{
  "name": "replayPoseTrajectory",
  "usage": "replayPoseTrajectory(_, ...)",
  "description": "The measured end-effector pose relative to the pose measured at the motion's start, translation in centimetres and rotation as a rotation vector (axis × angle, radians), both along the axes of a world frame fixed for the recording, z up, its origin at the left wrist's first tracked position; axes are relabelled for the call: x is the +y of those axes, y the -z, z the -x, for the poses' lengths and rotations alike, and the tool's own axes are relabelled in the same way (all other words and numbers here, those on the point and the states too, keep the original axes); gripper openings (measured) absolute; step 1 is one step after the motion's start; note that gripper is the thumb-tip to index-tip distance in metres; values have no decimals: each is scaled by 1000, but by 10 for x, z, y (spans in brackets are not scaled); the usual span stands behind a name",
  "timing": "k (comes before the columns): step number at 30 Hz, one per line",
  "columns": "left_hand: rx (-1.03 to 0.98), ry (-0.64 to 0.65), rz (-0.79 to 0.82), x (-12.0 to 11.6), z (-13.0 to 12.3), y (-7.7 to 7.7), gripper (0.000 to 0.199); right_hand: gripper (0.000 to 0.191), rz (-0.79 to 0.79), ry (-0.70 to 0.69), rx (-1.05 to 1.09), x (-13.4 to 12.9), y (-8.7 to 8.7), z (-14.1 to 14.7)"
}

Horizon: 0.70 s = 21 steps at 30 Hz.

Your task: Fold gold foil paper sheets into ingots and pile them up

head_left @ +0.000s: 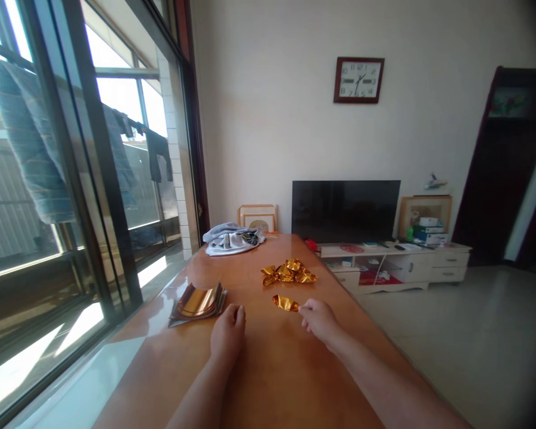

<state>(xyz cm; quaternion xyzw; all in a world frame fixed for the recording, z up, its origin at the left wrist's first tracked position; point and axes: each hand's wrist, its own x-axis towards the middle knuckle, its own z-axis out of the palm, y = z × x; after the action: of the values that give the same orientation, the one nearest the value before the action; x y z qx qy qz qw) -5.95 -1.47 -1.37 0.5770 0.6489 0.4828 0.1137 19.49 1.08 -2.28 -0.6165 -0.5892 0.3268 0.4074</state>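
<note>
My right hand point(320, 320) pinches one end of a twisted gold foil piece point(286, 303) and holds it just above the wooden table point(268, 363). Beyond it lies a small heap of similar crumpled gold foil pieces point(290, 271). On the left, my left hand point(228, 331) rests by the table top with its fingers curled in, and nothing shows in them. Right beside that hand is a stack of shiny gold foil sheets point(199, 302), the upper ones bowed upward.
A bundled grey-and-white cloth point(233, 239) lies at the table's far left end. Windows point(71, 179) run along the left. Past the table stand a television point(346, 211) and a white low cabinet point(446, 262); a clock point(358, 80) hangs on the wall.
</note>
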Motion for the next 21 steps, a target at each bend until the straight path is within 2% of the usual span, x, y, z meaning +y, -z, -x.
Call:
replayPoseTrajectory(3, 83, 70, 39, 4, 5, 7, 32, 24, -67, 65, -106, 26, 2, -16)
replayPoseTrajectory(9, 132, 62, 41, 10, 18, 7, 35, 24, -141, 148, -232, 68, 4, -34)
replayPoseTrajectory(16, 41, 28, 43, 9, 19, 1, 34, 22, -137, 136, -289, 79, 15, -37)
replayPoseTrajectory(21, -57, 28, 48, 8, 19, -2, 36, 16, -159, 28, -310, 80, 10, -25)
